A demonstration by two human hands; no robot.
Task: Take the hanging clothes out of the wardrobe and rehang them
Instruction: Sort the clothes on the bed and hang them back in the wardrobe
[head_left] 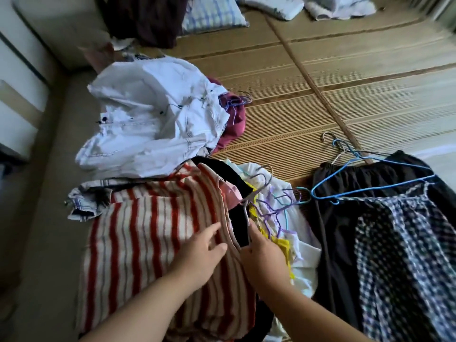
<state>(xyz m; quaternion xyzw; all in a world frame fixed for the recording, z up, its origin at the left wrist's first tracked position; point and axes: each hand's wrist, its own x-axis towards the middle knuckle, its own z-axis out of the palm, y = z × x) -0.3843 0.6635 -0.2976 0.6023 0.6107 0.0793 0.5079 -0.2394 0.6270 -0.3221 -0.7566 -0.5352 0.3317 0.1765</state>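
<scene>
The red-striped top (148, 230) lies on the pile nearest the person. The left hand (204, 253) rests on its neckline, fingers (213, 230) straight and loosely spread. Just right of the top, the right hand (264, 255) pinches a grey hanger (246, 208). The step appears to be fitting hanger to top; next, its arm must slide inside the neckline. Beyond the top sits a white heap (153, 119), right of it a black skirt (345, 218), all on a woven mat (345, 82).

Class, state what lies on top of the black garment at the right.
A blue hanger and a checked garment lie on the black garment. Whatever is under them is covered.
</scene>
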